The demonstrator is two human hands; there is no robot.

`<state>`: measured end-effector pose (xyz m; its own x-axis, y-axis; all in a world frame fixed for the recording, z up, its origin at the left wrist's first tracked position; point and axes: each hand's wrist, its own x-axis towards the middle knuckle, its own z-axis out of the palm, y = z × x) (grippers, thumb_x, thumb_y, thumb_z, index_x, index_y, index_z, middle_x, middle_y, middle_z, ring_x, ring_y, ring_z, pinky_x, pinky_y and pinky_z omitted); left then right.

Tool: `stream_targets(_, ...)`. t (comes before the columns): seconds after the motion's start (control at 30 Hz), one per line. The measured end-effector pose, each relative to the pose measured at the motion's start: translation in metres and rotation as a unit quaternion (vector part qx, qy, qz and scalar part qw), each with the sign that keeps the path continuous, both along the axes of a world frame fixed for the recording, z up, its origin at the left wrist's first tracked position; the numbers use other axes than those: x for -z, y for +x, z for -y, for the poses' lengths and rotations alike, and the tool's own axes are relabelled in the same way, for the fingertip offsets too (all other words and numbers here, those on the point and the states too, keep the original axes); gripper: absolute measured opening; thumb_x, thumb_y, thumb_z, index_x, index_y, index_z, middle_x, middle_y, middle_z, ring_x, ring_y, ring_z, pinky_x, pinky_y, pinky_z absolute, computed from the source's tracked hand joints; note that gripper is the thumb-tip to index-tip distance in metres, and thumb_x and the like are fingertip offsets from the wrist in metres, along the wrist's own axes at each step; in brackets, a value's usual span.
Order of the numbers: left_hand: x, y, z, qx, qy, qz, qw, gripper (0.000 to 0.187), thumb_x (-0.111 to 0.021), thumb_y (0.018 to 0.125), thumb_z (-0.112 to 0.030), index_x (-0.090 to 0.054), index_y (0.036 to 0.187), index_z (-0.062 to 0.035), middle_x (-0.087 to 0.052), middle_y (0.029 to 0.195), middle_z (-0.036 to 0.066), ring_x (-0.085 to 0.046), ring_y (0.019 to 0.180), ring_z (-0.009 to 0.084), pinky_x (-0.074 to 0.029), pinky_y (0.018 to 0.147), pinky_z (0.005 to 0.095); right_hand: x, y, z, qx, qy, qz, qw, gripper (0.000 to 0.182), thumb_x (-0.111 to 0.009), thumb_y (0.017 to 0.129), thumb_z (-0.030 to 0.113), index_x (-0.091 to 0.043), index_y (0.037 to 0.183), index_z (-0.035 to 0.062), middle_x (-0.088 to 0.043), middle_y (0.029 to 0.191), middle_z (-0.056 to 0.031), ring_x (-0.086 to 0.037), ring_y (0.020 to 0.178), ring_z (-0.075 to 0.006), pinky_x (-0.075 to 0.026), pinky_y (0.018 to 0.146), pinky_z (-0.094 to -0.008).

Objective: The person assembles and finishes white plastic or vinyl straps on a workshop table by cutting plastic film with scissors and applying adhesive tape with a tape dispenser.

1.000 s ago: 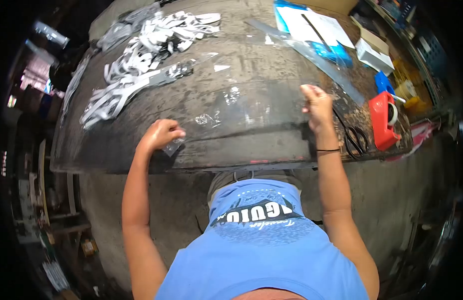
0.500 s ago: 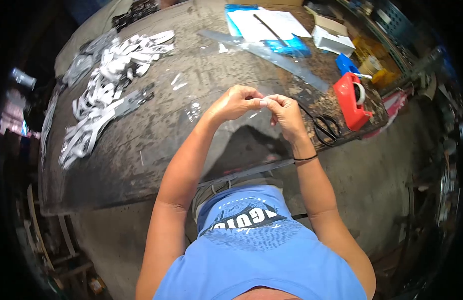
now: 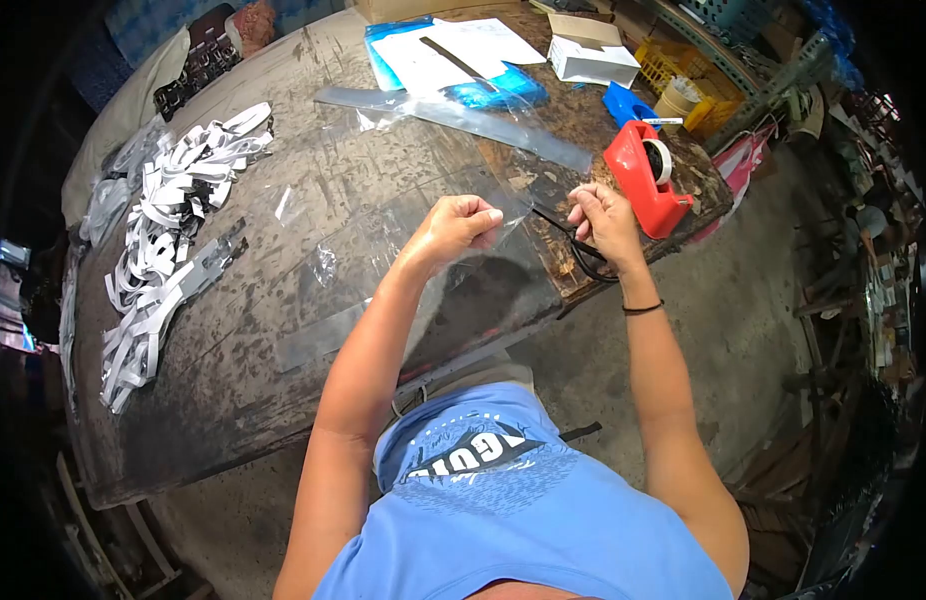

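Tape dispenser [image 3: 645,178] on table [image 3: 243,350] right of hands; strips [image 3: 163,240] far left; box [image 3: 591,60] behind.

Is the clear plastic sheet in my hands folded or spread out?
Cannot tell: clear plastic sheet lies under left hand, edges lost in glare.

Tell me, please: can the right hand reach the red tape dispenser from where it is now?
Probably yes. The right hand is beside the red tape dispenser, with only bare table and the scissors under the hand between them; nothing stands in the way.
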<state>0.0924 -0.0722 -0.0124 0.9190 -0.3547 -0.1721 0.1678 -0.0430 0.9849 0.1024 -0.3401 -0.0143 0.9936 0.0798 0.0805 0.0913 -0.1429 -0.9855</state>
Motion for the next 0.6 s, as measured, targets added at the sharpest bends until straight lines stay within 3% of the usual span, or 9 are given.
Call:
stream_targets(0.07, 0.001, -0.002, 0.001, -0.006, 0.001, 0.007, 1.000, 0.020, -0.065, 0.092, -0.023, -0.064, 0.092, -0.0033, -0.064, 0.079, 0.002, -0.061, 0.074, 0.0107, -0.051, 0.071, 0.0273, -0.002, -0.009, -0.010, 0.005, 0.013, 0.004, 1.000, 0.024, -0.059, 0.096, 0.027, -0.066, 0.091, 0.0040, -0.058, 0.067, 0.0010, -0.052, 0.054, -0.0039, -0.045, 0.049, -0.0195)
stream_targets(0.33, 0.006, -0.009, -0.001, -0.018, 0.008, 0.063, 0.998, 0.016, -0.066, 0.090, -0.017, -0.062, 0.091, -0.0018, -0.063, 0.083, 0.002, -0.060, 0.077, 0.0106, -0.050, 0.073, 0.0272, -0.019, -0.018, -0.032, -0.041, 0.106, -0.064, 0.991, 0.024, -0.063, 0.094, 0.025, -0.068, 0.096, 0.0020, -0.057, 0.071, 0.0027, -0.051, 0.056, -0.0031, -0.044, 0.052, -0.0185)
stream_targets(0.4, 0.010, -0.013, 0.001, -0.085, 0.062, 0.184, 0.977, 0.014, -0.068, 0.087, -0.014, -0.063, 0.087, -0.0014, -0.062, 0.074, 0.002, -0.056, 0.068, 0.0098, -0.047, 0.064, 0.0283, -0.023, -0.019, -0.034, -0.046, 0.094, -0.043, 0.994, 0.024, -0.062, 0.095, 0.024, -0.068, 0.100, 0.0010, -0.057, 0.073, 0.0023, -0.051, 0.056, -0.0031, -0.046, 0.052, -0.0191)
stream_targets(0.43, 0.008, -0.017, 0.003, -0.085, 0.063, 0.184, 0.977, 0.014, -0.068, 0.087, -0.014, -0.063, 0.087, -0.0014, -0.062, 0.074, 0.002, -0.056, 0.068, 0.0098, -0.047, 0.064, 0.0283, -0.022, -0.019, -0.033, -0.047, 0.094, -0.044, 0.993, 0.024, -0.062, 0.095, 0.024, -0.068, 0.100, 0.0010, -0.057, 0.073, 0.0023, -0.051, 0.056, -0.0031, -0.046, 0.052, -0.0191)
stream_targets(0.5, 0.004, -0.025, 0.006, -0.160, 0.149, 0.298, 0.929, 0.014, -0.069, 0.085, -0.014, -0.064, 0.089, -0.0014, -0.062, 0.071, 0.004, -0.055, 0.065, 0.0112, -0.047, 0.063, 0.0293, -0.018, -0.018, -0.029, -0.059, 0.129, -0.053, 0.988, 0.024, -0.061, 0.095, 0.022, -0.066, 0.104, 0.0004, -0.058, 0.076, 0.0005, -0.051, 0.057, -0.0032, -0.047, 0.053, -0.0198)
stream_targets(0.6, 0.004, -0.032, 0.008, -0.161, 0.183, 0.294, 0.924, 0.013, -0.070, 0.087, -0.013, -0.064, 0.091, -0.0015, -0.062, 0.074, -0.001, -0.056, 0.070, 0.0070, -0.046, 0.066, 0.0248, -0.019, -0.023, -0.025, -0.075, 0.154, -0.068, 0.983, 0.023, -0.058, 0.096, 0.019, -0.062, 0.109, 0.0002, -0.061, 0.078, -0.0020, -0.052, 0.058, -0.0035, -0.047, 0.054, -0.0204)
